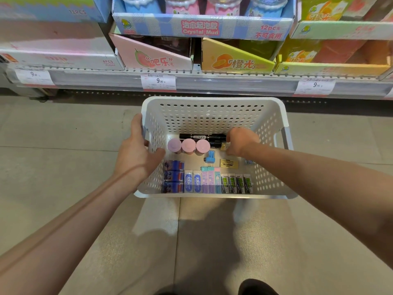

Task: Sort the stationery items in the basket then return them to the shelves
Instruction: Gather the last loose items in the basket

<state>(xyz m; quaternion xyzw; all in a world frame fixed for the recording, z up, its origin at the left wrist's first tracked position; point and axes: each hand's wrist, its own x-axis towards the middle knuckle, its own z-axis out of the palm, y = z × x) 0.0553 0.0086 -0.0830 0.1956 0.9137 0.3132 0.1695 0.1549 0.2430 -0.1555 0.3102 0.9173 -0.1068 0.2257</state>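
Observation:
A white perforated basket point(212, 116) stands on the floor before the shelf. My left hand point(136, 150) grips its left rim, thumb over the edge. Inside the basket, my right hand point(241, 141) pinches a small gold packet point(224, 146) near the black markers point(202, 137) at the back. Three pink-capped tubes point(188, 145) lie beside the markers. A blue sharpener point(210, 156) and another gold packet point(228, 163) lie mid-basket. Rows of erasers point(204, 182) line the near wall, dark blue ones point(173, 176) at left.
The shelf edge point(212, 81) with price tags runs across above the basket. On it stand display boxes: a pink one point(153, 54), an orange one point(234, 58) and a blue Crystal Mud box point(200, 26). Grey floor tiles surround the basket; my shoe point(257, 287) is below.

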